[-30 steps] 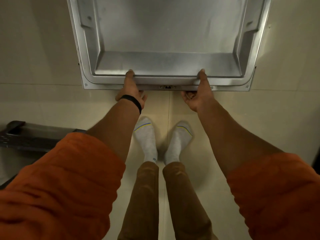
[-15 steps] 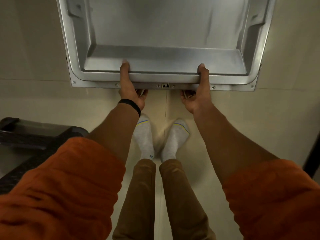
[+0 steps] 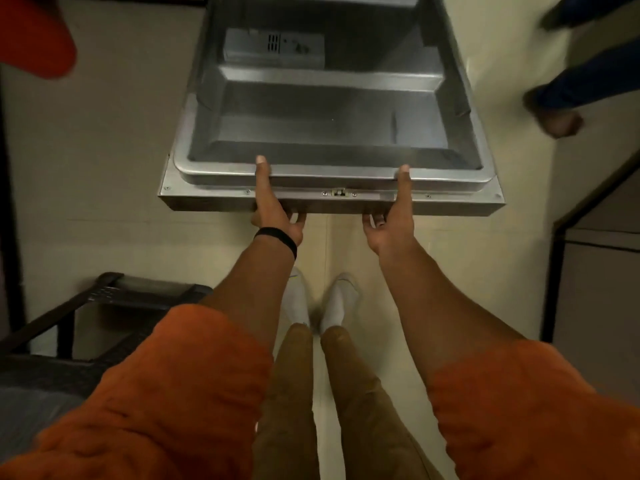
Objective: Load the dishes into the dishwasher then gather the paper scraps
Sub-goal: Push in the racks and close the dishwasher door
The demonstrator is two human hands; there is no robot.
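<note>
Steel dishwasher door (image 3: 329, 109) now higher | left hand (image 3: 275, 211), right hand (image 3: 393, 220) grip edge

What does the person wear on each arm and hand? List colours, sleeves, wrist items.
Orange, loose, wrinkled fabric forms the left sleeve and right sleeve, leaving the forearms bare. A thin black band circles the wrist of the left hand. The right hand wears nothing; no gloves.

My view is dim and a bit yellow. The metal dishwasher door (image 3: 311, 109) gives a soft grey shine. The floor (image 3: 457, 244) looks brightest in the middle and darkest at the left edge. The white socks (image 3: 341, 299) look smeared, and the leg (image 3: 581, 84) in the upper right is blurry. Straight lines bend near the edges.
</note>
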